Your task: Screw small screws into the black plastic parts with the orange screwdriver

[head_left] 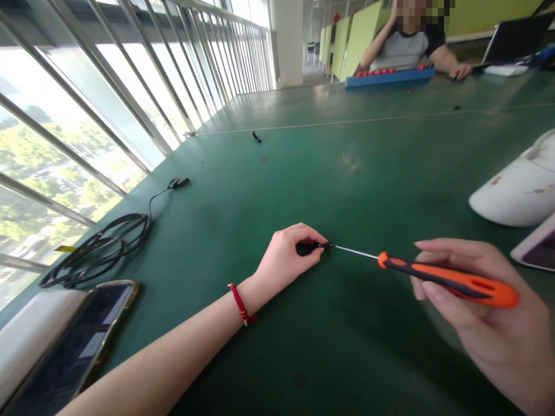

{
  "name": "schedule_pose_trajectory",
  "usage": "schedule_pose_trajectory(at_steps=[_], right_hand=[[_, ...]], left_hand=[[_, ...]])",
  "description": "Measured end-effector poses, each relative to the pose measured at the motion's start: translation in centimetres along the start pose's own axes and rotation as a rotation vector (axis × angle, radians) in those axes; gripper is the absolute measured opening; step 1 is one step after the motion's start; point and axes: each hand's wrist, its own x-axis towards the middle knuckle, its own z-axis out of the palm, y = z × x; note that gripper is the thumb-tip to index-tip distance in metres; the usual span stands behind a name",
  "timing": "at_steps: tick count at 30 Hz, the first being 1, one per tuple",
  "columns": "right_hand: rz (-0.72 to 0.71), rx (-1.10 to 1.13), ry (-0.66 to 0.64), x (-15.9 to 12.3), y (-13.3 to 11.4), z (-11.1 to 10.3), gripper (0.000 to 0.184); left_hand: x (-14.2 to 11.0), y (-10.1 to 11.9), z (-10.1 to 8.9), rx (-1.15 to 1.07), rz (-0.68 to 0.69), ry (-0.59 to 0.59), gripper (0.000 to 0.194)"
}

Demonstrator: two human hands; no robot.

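An orange and black screwdriver (459, 279) lies across my right hand (489, 312), the thumb and fingers closed around its handle. Its thin metal shaft points left, and the tip meets a small black piece (324, 245). My left hand (292, 251) pinches that piece between thumb and index finger, low over the green table (347, 190). Most of the piece is hidden by the fingers, so its kind does not show. A red cord bracelet (241, 304) circles my left wrist.
A coiled black cable (108, 242) and a phone (102, 323) lie on the left. At right are a white rounded container (515, 190) and a pale-edged device (537, 248). A small black bit (256, 137) lies farther back. Another person (403, 52) sits behind a blue tray (390, 79). Railings (208, 58) border the left side.
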Motion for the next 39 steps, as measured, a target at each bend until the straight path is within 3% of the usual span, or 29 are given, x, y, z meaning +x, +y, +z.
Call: schedule_pose_trajectory(at_steps=[3,6,13,16,20,23,27,30,34,36,39], right_hand=[[0.002,0.011,-0.098,0.08,0.10,-0.27,0.026],[0.035,-0.021,-0.192,-0.08,0.28,-0.46,0.015],[-0.008,0.001,0.055,0.06,-0.13,0.18,0.024],[0.002,0.038,-0.050,0.14,-0.12,0.08,0.027],[0.072,-0.009,-0.210,-0.14,0.16,-0.28,0.017],[0.067,-0.009,-0.169,-0.25,0.10,-0.20,0.017],[-0.041,-0.050,0.024,0.00,-0.27,0.13,0.020],[-0.050,-0.031,-0.045,0.20,-0.28,0.11,0.027],[0.021,-0.049,-0.212,0.05,-0.06,-0.08,0.019],[0.042,-0.030,-0.200,-0.16,-0.05,-0.07,0.018],[0.034,-0.013,-0.086,-0.36,-0.12,0.04,0.020]], left_hand=[[0.00,0.00,0.00,-0.005,0.001,-0.002,0.014],[0.00,-0.01,-0.01,-0.008,0.001,0.000,0.014],[0.01,-0.02,0.00,-0.005,0.003,-0.007,0.014],[0.01,-0.02,0.03,-0.006,0.005,-0.005,0.014],[0.02,0.02,0.02,-0.002,0.001,-0.002,0.014],[0.02,0.03,0.01,-0.002,0.001,-0.002,0.014],[0.00,-0.02,0.03,-0.006,0.001,0.000,0.014],[-0.01,-0.02,0.04,-0.010,0.006,-0.003,0.014],[-0.02,0.03,0.04,-0.007,0.004,-0.001,0.014],[-0.01,0.05,0.02,-0.009,0.001,-0.001,0.015],[0.00,0.00,0.01,-0.017,0.001,-0.005,0.015]])
